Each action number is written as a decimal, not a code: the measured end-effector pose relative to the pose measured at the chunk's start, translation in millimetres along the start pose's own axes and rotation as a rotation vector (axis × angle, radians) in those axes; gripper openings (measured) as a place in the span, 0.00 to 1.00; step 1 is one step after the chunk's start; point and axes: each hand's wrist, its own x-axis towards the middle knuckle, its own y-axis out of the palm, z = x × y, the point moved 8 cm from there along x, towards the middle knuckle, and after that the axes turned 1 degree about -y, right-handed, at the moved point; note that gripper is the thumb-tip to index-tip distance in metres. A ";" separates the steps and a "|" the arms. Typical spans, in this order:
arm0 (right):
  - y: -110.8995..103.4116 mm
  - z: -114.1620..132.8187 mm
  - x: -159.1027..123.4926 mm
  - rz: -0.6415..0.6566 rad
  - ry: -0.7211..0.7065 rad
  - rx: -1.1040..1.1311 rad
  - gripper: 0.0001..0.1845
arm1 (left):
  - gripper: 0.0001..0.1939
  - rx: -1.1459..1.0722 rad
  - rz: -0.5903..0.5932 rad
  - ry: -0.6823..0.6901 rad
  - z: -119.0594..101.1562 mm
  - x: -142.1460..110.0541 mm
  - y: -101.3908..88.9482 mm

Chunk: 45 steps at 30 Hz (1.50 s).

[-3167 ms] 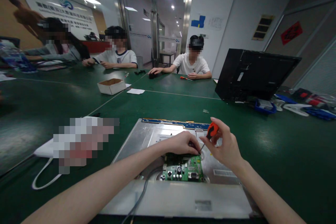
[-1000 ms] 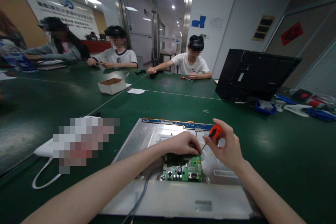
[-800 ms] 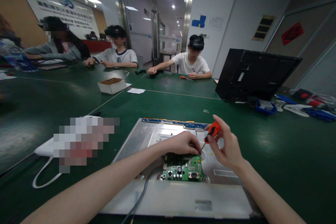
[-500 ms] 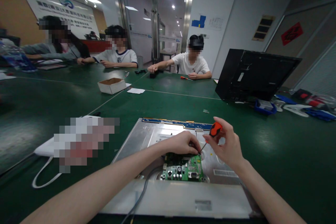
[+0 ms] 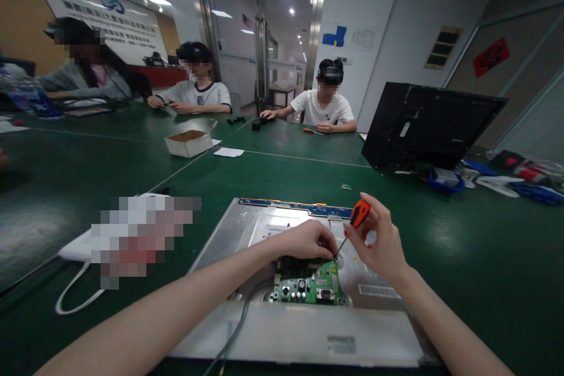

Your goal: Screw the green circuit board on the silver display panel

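An orange-and-black screwdriver (image 5: 360, 212) is gripped by its handle in my right hand (image 5: 384, 247). It leans, with its shaft pointing down and left to the upper right corner of a green circuit board (image 5: 311, 291). The fingertips of my left hand (image 5: 308, 239) are curled together at that same corner, beside the screwdriver tip; whatever they pinch is hidden. Beneath both hands, the board sits on the metal back of a flat display panel (image 5: 229, 247). A narrow blue circuit strip (image 5: 282, 205) runs along the panel's far edge. A grey cable (image 5: 243, 317) crosses the near side.
A black monitor housing (image 5: 427, 123) stands at the right, near a blue tray (image 5: 446, 181). An open cardboard box (image 5: 188, 145) and a paper slip (image 5: 229, 153) lie farther back. To the left is a white strapped item (image 5: 79, 249), partly blurred. Several people sit across the green table.
The screwdriver handle has turned slightly in my right hand, while its tip stays at the board corner. My left hand holds still. Across the table, one person's arm has drawn back.
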 end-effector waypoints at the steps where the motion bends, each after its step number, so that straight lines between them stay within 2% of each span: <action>1: -0.1 -1.0 -0.4 -0.002 0.004 -0.007 0.30 | 0.06 -0.004 0.000 0.000 -0.1 -0.1 -0.1; 13: 0.5 12.9 2.6 0.060 -0.069 0.054 0.28 | 0.04 -0.027 0.022 -0.007 -0.3 -0.1 1.1; 22: -3.0 7.5 -0.2 -0.028 -0.050 -0.051 0.29 | 0.03 -0.022 0.020 -0.009 -1.3 -1.4 0.6; 32: -2.8 18.4 5.0 0.051 -0.106 0.068 0.30 | 0.04 -0.024 0.029 -0.011 -1.7 -0.7 1.0; 39: -6.4 12.6 3.6 -0.012 -0.083 -0.012 0.27 | 0.04 -0.026 0.035 -0.019 -2.4 -1.2 1.0; 45: -5.5 11.0 1.4 -0.009 -0.119 -0.035 0.27 | 0.04 -0.027 0.036 -0.029 -2.9 -1.3 0.7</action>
